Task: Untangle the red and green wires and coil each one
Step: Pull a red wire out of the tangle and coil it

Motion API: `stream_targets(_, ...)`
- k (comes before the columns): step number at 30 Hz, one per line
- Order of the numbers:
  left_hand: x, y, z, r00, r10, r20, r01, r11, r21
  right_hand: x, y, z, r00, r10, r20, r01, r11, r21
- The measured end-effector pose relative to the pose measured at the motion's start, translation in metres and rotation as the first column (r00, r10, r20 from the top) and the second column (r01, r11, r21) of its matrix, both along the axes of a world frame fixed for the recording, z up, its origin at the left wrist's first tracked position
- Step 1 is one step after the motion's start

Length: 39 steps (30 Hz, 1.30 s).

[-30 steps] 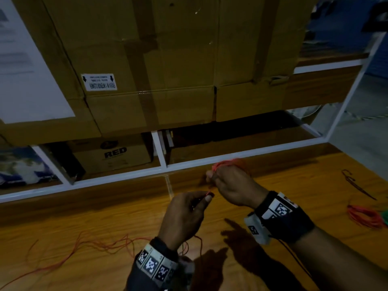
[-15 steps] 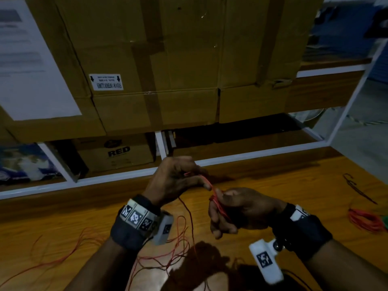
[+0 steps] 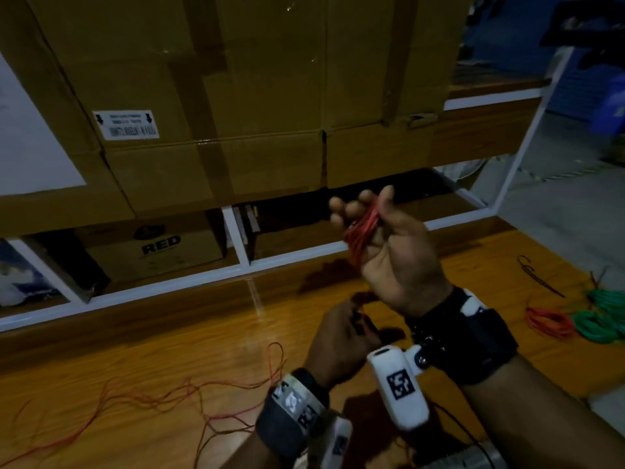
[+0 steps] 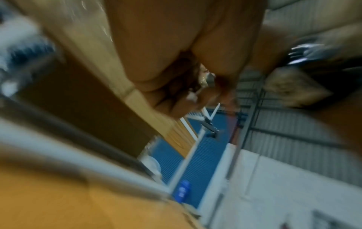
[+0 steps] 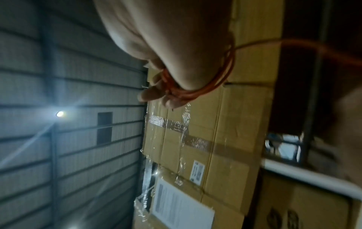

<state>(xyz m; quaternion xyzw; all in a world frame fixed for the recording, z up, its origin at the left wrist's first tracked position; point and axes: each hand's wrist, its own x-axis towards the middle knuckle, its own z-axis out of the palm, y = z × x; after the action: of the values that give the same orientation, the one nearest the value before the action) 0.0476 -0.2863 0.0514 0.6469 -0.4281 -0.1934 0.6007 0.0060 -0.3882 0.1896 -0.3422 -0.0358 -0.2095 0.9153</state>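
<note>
Where the desk (image 3: 101, 434) runs off the left of the head view, loose red wire (image 3: 152, 399) sprawls over the wood in thin loops, well clear of the back rail (image 3: 169, 286). That white rail bounds the desk at the rear; behind it a low shelf holds a small box (image 3: 152, 248) printed RED, and big taped cartons (image 3: 236, 96) stand stacked above, walling off the whole back. A white sheet (image 3: 30, 147) is stuck to the leftmost carton.

Near the front edge, at centre, the left hand (image 3: 341, 343) hangs just above the wood, its grip closed on a strand of the red wire that trails down to the loose loops. The left wrist view is too blurred to add more.

Above and just right of it, the right hand (image 3: 392, 245) is raised palm-up in front of the rail, fingers (image 3: 348, 209) curled round a small red coil (image 3: 363, 231); the right wrist view shows those turns looped about the fingers, with one strand leading off to the right.

To the right the desk lies open as far as its edge, where a red bundle (image 3: 548, 321) touches green bundles (image 3: 605, 316); a dark hooked piece (image 3: 537, 275) lies behind them. A white upright post (image 3: 527, 137) marks the corner, with grey floor (image 3: 575, 204) beyond.
</note>
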Motion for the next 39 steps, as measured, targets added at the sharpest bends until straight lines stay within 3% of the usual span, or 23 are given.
stream_targets(3, -0.019, 0.006, -0.018, 1.000, 0.015, 0.000, -0.015, 0.996, 0.088, 0.004, -0.022, -0.010, 0.948, -0.317, -0.017, 0.299, 0.908, -0.294)
stream_targets(5, -0.015, 0.013, -0.020, 0.996, 0.086, 0.014, -0.087, 0.993, 0.082, 0.003, -0.035, -0.024, 0.870, -0.492, 0.027, 0.411, 0.695, -0.590)
stream_targets(7, -0.008, 0.020, -0.013, 0.989, 0.133, 0.057, -0.137, 0.987, 0.083, 0.004, -0.046, -0.044, 0.770, -0.614, 0.171, 0.420, 0.286, -0.861)
stream_targets(9, 0.000, 0.026, -0.002, 0.988, 0.140, 0.060, -0.144, 0.988, 0.063, 0.003, -0.056, -0.070, 0.735, -0.589, 0.335, 0.273, -0.196, -0.942)
stream_targets(10, 0.004, 0.029, 0.004, 0.991, 0.130, 0.038, -0.131, 0.990, 0.047, 0.003, -0.058, -0.087, 0.766, -0.530, 0.364, 0.191, -0.353, -0.916)
stream_targets(11, 0.008, 0.031, 0.010, 0.992, 0.122, 0.020, -0.122, 0.992, 0.041, 0.002, -0.059, -0.101, 0.805, -0.486, 0.339, 0.127, -0.417, -0.900)
stream_targets(13, 0.019, 0.036, 0.016, 0.987, 0.148, 0.067, -0.153, 0.986, 0.073, 0.002, -0.058, -0.117, 0.883, -0.415, 0.220, 0.053, -0.378, -0.924)
stream_targets(17, 0.037, 0.049, 0.020, 0.950, 0.189, 0.249, -0.225, 0.966, 0.125, -0.007, -0.047, -0.111, 0.962, -0.212, -0.169, -0.187, -0.068, -0.980)
stream_targets(19, 0.045, 0.058, 0.025, 0.930, 0.192, 0.313, -0.240, 0.963, 0.121, -0.012, -0.040, -0.107, 0.937, -0.067, -0.344, -0.344, 0.020, -0.939)
stream_targets(22, 0.055, 0.067, 0.041, 0.904, 0.119, 0.409, -0.179, 0.978, 0.109, -0.016, -0.026, -0.101, 0.838, 0.139, -0.528, -0.546, 0.203, -0.813)
stream_targets(24, 0.061, 0.067, 0.057, 0.928, 0.039, 0.371, -0.086, 0.990, 0.110, -0.018, -0.017, -0.095, 0.769, 0.290, -0.569, -0.635, 0.248, -0.732)
stream_targets(28, 0.073, 0.061, 0.083, 0.965, -0.110, 0.240, 0.089, 0.991, 0.097, -0.020, -0.008, -0.078, 0.636, 0.630, -0.445, -0.743, 0.347, -0.572)
stream_targets(31, 0.080, 0.050, 0.080, 0.989, -0.148, 0.022, 0.149, 0.988, -0.045, -0.021, -0.001, -0.068, 0.609, 0.749, -0.262, -0.760, 0.457, -0.461)
stream_targets(35, 0.058, 0.031, 0.048, 0.927, -0.213, -0.308, 0.132, 0.956, -0.263, -0.019, 0.009, -0.045, 0.709, 0.705, -0.014, -0.651, 0.646, -0.400)
stream_targets(37, 0.038, 0.022, 0.028, 0.884, -0.203, -0.422, 0.100, 0.962, -0.254, -0.016, 0.003, -0.031, 0.763, 0.642, 0.082, -0.593, 0.744, -0.306)
stream_targets(39, 0.016, 0.017, 0.009, 0.833, -0.168, -0.527, 0.073, 0.978, -0.197, -0.013, -0.006, -0.015, 0.862, 0.494, 0.113, -0.464, 0.859, -0.214)
